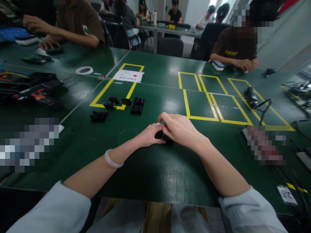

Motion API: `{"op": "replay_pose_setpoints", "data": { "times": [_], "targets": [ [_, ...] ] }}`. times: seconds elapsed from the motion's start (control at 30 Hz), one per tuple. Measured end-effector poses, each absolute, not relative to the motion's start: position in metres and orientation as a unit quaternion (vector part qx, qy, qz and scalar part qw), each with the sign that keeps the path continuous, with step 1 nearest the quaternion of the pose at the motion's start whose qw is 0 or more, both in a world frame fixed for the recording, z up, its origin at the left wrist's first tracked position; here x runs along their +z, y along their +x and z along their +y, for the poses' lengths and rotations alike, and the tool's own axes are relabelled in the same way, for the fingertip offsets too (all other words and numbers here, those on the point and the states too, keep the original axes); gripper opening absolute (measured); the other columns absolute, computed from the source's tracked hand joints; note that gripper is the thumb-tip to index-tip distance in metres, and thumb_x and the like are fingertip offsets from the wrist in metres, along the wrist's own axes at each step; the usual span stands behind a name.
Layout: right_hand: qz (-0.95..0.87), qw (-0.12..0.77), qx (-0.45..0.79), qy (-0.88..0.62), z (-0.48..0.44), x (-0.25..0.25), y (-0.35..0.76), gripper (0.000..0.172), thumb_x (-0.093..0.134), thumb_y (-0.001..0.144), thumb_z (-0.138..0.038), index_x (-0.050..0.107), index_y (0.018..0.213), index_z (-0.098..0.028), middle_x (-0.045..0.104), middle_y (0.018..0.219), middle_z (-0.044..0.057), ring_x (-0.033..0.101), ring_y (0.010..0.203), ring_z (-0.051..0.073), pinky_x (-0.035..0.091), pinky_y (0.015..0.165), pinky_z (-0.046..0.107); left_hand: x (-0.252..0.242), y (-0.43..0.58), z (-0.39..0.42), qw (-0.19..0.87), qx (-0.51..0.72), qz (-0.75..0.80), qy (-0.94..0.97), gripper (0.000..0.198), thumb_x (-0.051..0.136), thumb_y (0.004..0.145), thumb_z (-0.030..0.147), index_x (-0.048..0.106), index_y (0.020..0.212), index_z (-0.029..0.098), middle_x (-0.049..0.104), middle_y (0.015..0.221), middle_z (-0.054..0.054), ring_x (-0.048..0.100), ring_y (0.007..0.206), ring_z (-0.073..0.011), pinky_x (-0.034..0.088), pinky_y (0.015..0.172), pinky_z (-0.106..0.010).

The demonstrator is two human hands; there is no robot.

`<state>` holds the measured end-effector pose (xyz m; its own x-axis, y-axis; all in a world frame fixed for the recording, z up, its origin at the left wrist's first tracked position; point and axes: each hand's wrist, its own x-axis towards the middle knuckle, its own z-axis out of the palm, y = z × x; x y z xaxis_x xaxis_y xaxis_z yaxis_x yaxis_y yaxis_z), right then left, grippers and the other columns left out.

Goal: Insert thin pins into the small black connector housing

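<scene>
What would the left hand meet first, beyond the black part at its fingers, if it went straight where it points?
Probably the right hand, which lies directly in its line, though exact depth is unclear.

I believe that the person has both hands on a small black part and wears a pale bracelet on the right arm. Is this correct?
Not entirely: the head view shows the pale bracelet on the left arm, not the right. The rest is correct: the left hand and right hand are on a small black part.

Black part (pixel 159 135), mostly hidden between both hands (pixel 150 134) (pixel 180 128)
</scene>
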<state>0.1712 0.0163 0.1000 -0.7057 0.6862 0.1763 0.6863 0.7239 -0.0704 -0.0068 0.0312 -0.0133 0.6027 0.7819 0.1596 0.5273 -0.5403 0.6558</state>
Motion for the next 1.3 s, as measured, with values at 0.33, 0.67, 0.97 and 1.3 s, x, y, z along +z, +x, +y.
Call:
{"op": "replay_pose_setpoints", "data": {
  "times": [0.33, 0.67, 0.97, 1.3],
  "targets": [
    [-0.923, 0.078, -0.011, -0.377, 0.0155, 0.1003, 0.1704, 0.023, 0.033, 0.097, -0.026, 0.053, 0.106, -0.017, 0.067, 0.083, 0.004, 0.058, 0.072, 0.015, 0.03, 0.062, 0.027, -0.0133, -0.0064, 0.0312, 0.286, 0.218, 0.388, 0.848, 0.041, 0.076, 0.074, 0.04, 0.064, 0.107, 0.019, 0.064, 0.114, -0.007, 0.057, 0.111, -0.0299, 0.045, 0.097, -0.044],
    [-0.925, 0.06, -0.02, -0.374, 0.0143, 0.1012, 0.1714, 0.027, 0.031, 0.1, -0.034, 0.052, 0.104, -0.018, 0.066, 0.079, 0.004, 0.058, 0.066, 0.015, 0.027, 0.06, 0.028, -0.0118, -0.007, 0.0312, 0.307, 0.222, 0.375, 0.846, 0.032, 0.074, 0.077, 0.039, 0.067, 0.102, 0.021, 0.068, 0.109, -0.005, 0.059, 0.11, -0.0299, 0.046, 0.095, -0.041],
    [-0.928, 0.079, -0.002, -0.365, 0.0143, 0.1039, 0.1733, 0.022, 0.035, 0.099, -0.031, 0.052, 0.102, -0.018, 0.067, 0.085, 0.004, 0.059, 0.072, 0.014, 0.028, 0.061, 0.027, -0.0147, -0.0076, 0.0315, 0.291, 0.223, 0.385, 0.847, 0.036, 0.075, 0.076, 0.041, 0.066, 0.104, 0.02, 0.066, 0.109, -0.006, 0.059, 0.107, -0.029, 0.045, 0.096, -0.043],
    [-0.927, 0.081, 0.006, -0.367, 0.0136, 0.1023, 0.1717, 0.02, 0.037, 0.095, -0.025, 0.051, 0.106, -0.017, 0.067, 0.085, 0.004, 0.059, 0.073, 0.015, 0.029, 0.062, 0.026, -0.0134, -0.006, 0.0311, 0.285, 0.223, 0.39, 0.847, 0.044, 0.077, 0.073, 0.039, 0.064, 0.109, 0.017, 0.064, 0.113, -0.007, 0.057, 0.111, -0.0296, 0.043, 0.098, -0.044]
  ]
}}
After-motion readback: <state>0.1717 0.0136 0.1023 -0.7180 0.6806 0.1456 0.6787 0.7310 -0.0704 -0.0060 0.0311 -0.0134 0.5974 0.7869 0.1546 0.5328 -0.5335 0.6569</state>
